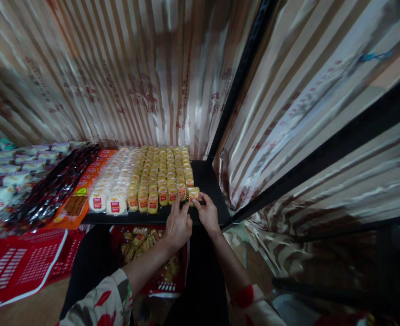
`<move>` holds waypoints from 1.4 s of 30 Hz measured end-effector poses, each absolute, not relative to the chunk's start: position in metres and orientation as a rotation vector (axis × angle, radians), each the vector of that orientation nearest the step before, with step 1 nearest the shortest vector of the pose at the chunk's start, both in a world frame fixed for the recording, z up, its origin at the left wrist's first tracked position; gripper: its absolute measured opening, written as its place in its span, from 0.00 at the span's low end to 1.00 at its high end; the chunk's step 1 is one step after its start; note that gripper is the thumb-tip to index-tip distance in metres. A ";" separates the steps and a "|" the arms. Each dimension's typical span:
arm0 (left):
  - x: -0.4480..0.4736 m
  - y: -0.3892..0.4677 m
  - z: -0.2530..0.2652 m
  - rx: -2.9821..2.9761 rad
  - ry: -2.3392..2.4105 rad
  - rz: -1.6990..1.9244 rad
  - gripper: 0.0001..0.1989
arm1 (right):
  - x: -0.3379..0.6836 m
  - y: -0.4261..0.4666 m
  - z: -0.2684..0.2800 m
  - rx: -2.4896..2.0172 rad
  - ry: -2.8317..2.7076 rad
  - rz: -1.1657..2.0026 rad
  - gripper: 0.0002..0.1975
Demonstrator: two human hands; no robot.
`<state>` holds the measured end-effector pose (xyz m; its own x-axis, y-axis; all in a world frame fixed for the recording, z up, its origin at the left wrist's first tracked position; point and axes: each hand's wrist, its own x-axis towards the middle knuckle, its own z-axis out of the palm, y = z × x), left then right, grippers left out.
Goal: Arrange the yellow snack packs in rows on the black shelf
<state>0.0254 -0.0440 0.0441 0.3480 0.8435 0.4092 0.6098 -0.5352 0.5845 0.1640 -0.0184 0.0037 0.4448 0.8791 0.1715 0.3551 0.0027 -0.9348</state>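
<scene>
A small yellow wrapped snack packet [193, 193] with a red and white label is held at the right front end of the rows on the black shelf [205, 181]. My right hand [207, 213] pinches its right side between thumb and fingers. From the left, my left hand [179, 225] has its fingers closed at the packet's lower left, close to the front of the neighbouring row. Beside the hands, tight rows of matching yellow packets [153, 199] stand on edge, running back to the wall. Their contact with my left fingertips is partly hidden.
White round packets [97, 201], orange bags [76, 206], dark glossy packs [60, 185] and white pouches [15, 179] line the shelf leftward. Below, a red basket [164, 290] holds loose yellow packets; another red basket [26, 267] sits left. A black post [235, 86] rises behind.
</scene>
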 end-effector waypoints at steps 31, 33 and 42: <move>0.023 -0.018 -0.001 2.458 1.170 0.721 0.27 | 0.153 0.008 -0.005 -1.694 -1.297 0.280 0.23; 0.023 -0.017 0.000 2.493 1.150 0.723 0.26 | 0.152 0.008 -0.004 -1.690 -1.281 0.286 0.23; 0.022 -0.004 0.006 2.576 0.895 0.701 0.27 | 0.155 0.004 -0.004 -1.557 -1.104 0.455 0.13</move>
